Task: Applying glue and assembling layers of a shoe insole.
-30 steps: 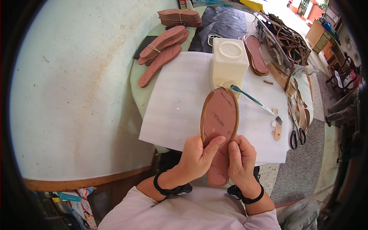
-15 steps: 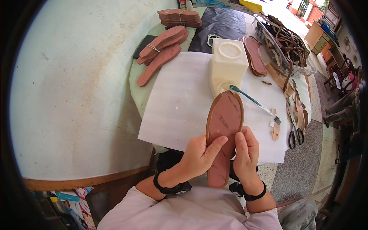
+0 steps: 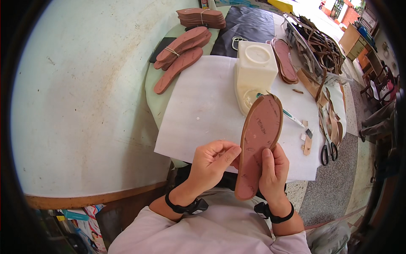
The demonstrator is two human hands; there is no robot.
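Observation:
A reddish-brown shoe insole [image 3: 258, 135] with a darker brown strip along its edge is held up in front of me, toe end away. My right hand [image 3: 274, 171] grips its right side, thumb on the top face and fingers behind. At the opposite edge, my left hand [image 3: 213, 163] is closed in a pinch, thumb and forefinger against the rim; its other fingertips are partly hidden. Beyond the toe stands a cream plastic container [image 3: 257, 63] with an open, glue-stained tray at its base. A brush with a white and teal handle [image 3: 294, 120] rests there, partly covered by the insole.
Bundled insoles [image 3: 184, 44] and another stack [image 3: 202, 19] lie at the far left. More insoles [image 3: 285, 61] sit right of the container. Scissors [image 3: 327, 144] and leather strips [image 3: 334, 118] lie at the right, near a clear bin [image 3: 311, 61] of strips. White sheeting [image 3: 198, 114] covers the table.
The insole has tilted and shifted right, its toe rising. My left hand has slid from its top face to the left edge. My right hand still holds it.

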